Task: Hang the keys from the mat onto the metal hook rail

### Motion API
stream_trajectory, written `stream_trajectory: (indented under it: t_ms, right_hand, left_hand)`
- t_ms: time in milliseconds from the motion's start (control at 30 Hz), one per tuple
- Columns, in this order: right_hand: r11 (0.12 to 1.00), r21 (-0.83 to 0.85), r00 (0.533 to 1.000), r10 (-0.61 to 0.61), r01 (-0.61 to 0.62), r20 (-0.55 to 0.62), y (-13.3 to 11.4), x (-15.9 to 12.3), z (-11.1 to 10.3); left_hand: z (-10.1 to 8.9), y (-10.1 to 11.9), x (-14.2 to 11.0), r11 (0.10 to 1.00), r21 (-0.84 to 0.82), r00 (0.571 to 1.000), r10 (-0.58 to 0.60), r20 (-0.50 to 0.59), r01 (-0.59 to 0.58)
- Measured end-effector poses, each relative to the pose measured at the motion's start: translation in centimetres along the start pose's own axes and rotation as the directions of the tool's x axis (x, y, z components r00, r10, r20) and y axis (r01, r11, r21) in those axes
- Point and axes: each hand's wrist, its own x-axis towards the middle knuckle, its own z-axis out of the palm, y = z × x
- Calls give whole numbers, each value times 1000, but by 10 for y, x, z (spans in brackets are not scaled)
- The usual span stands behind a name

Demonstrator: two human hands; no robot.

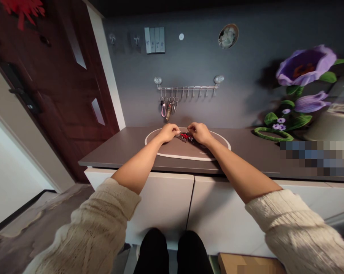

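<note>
Over an oval brown mat with a pale rim, my two hands are close together. My left hand is closed in a pinch at the left end of a small bunch of keys with a red piece on it. My right hand has its fingers curled together at the bunch's right side. What its fingertips grip is hidden. Some dark part of the bunch shows beneath the right hand. Behind, a clear hook rail on the wall carries several key rings at its left end, with a pink loop and a brown tag.
The mat lies on a dark countertop above white cabinet doors. Purple fabric flowers and a lamp shade stand at the right. A dark red door is at the left. A cardboard box sits low down.
</note>
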Motion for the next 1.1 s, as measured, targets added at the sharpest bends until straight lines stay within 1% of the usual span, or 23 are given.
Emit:
stream_trajectory:
  t_ms: [100,300,567,733,867,967,1100]
  right_hand:
    - [1000,1,1000,-2,2,7,-2,-1,-1]
    - [1000,25,1000,-9,9,3,-6,-3,-5]
    - [997,81,1000,-20,19,12,-7,-3,-5]
    - [981,196,1000,-8,4,19,-11,-5,-6]
    - [963,268,999,-10,-3,46,-14,-6,-8]
    - [943,332,998,-17,-7,68,-13,-5,-6]
    - [905,426,995,-42,-1,91,-7,-2,-1]
  left_hand:
    - [-2,2,1,998,-64,999,-12,-39,9]
    - [-2,6,1,980,-192,995,-70,-74,55]
    - [-2,5,4,907,-409,984,-149,-100,95]
    - [-4,7,5,868,-479,973,-205,-104,132]
    - [-6,9,5,836,-525,965,-244,-97,159]
    - [-7,8,5,822,-547,964,-249,-89,162]
    - [-7,5,6,811,-568,970,-227,-84,141]
